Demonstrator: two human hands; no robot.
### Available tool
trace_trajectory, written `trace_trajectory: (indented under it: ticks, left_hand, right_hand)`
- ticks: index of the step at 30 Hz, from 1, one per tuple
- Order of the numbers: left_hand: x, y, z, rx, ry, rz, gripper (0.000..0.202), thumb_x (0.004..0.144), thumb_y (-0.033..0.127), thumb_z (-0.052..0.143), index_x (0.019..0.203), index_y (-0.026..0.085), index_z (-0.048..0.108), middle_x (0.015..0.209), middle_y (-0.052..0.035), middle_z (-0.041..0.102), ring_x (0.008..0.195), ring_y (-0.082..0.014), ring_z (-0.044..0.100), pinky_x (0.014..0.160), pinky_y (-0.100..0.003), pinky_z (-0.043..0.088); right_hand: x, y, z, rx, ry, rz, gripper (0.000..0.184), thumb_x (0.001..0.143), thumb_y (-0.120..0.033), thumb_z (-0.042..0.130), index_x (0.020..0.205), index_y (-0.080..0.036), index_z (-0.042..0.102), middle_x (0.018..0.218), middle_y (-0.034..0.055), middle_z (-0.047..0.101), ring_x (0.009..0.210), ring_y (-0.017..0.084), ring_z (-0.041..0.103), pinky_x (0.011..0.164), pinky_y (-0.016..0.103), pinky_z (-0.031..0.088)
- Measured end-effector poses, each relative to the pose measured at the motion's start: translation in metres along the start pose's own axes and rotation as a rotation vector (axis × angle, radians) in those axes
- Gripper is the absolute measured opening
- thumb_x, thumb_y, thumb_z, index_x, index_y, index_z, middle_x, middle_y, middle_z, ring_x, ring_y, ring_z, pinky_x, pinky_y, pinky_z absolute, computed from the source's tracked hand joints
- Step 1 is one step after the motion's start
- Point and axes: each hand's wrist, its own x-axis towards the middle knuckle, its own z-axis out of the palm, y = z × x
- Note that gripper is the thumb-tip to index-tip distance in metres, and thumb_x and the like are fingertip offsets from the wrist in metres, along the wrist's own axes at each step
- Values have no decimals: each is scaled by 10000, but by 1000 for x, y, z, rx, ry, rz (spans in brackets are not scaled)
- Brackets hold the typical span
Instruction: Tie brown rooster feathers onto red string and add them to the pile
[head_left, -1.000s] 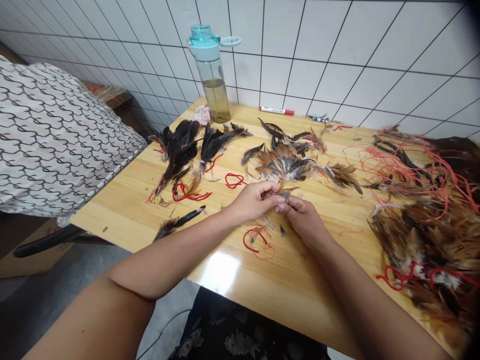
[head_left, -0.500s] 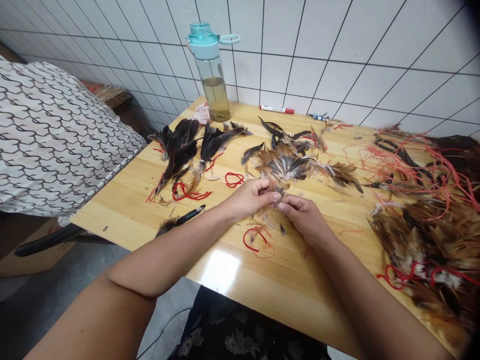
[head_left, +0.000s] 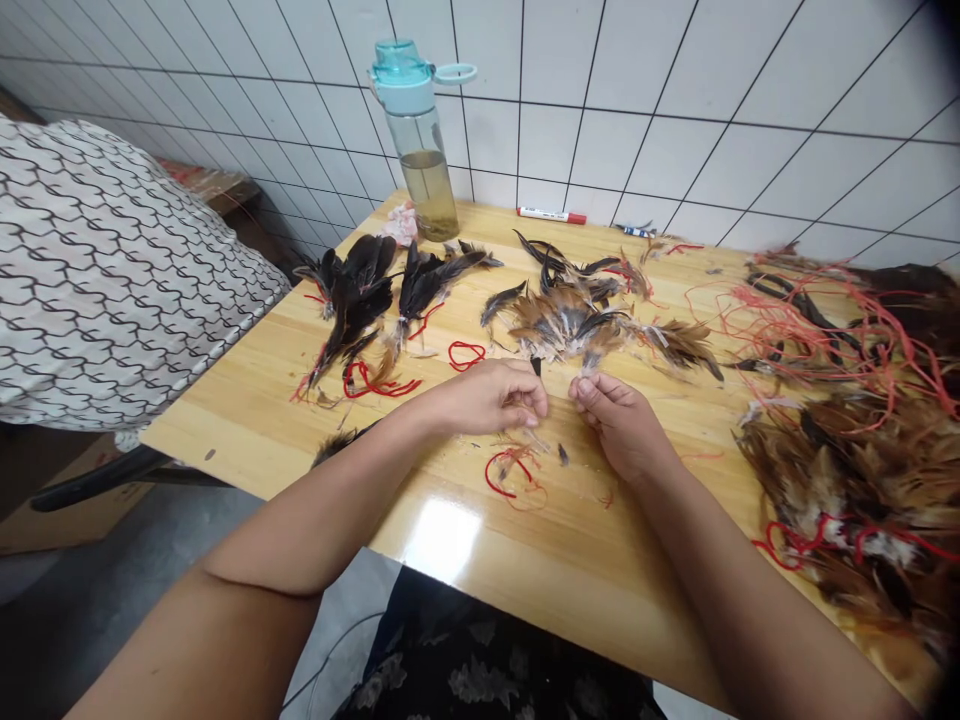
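My right hand pinches a small feather between thumb and forefinger, its pale, fluffy part standing up above the fingertips. Just to the left, my left hand is closed with curled fingers. A small dark tip shows right behind those fingers, and whether they hold it is hidden. Beyond both hands lies a loose pile of brown and black feathers. A loop of red string with wisps of fluff rests on the table in front of my left hand.
Bundles of black feathers lie at the left, near red strings. At the right are a big heap of brown feathers and tangled pink-red string. A water bottle and a red marker stand and lie by the tiled wall.
My hands were together over a small feather and are now apart. The left has moved slightly left, its fingers curling; the right keeps its pinch a little further right.
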Motion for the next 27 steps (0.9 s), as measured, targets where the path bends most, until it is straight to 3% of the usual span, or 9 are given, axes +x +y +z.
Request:
trace_trajectory:
  ticks: [4,10,14,18,22,27]
  left_hand:
    - [0,-1,5,216,-85,99,78,787,137,650,849,175,677,885,-40,648,881,-145,577,836,-268,422]
    - [3,-2,18,385,-126,112,136,826,92,541,793,172,646,853,-43,607,864,-160,540,809,-268,412]
    - [2,0,16,446,-45,138,144,852,86,462,827,168,577,878,-51,575,867,-172,498,816,-288,399]
    - [0,0,14,367,64,93,152,856,80,400,835,180,513,819,-25,563,784,-154,486,739,-271,386]
    - [0,-2,15,360,164,71,121,883,140,405,852,182,514,831,-28,574,782,-152,513,719,-265,390]
    - [1,-4,15,421,238,153,156,920,171,399,910,180,554,879,-43,607,831,-155,533,757,-271,408]
  right_hand:
    - [2,5,-2,32,21,-19,346,704,-520,683,711,-187,590,615,-34,460,533,90,329,508,249,250]
    - [-2,5,4,-171,85,-102,281,764,-453,616,676,-187,596,589,-39,447,560,107,367,562,256,312]
    - [-4,4,7,-289,126,-144,258,783,-415,583,655,-191,583,581,-36,438,575,119,386,572,260,327]
    - [-4,6,8,-348,135,-169,245,783,-394,579,644,-192,588,580,-26,446,586,127,401,580,263,334]
    - [-3,7,9,-369,135,-190,263,774,-391,585,597,-198,558,589,-11,480,605,138,437,591,268,348]
    - [-2,7,9,-425,112,-195,212,754,-370,602,639,-194,632,609,5,554,615,153,497,608,280,374]
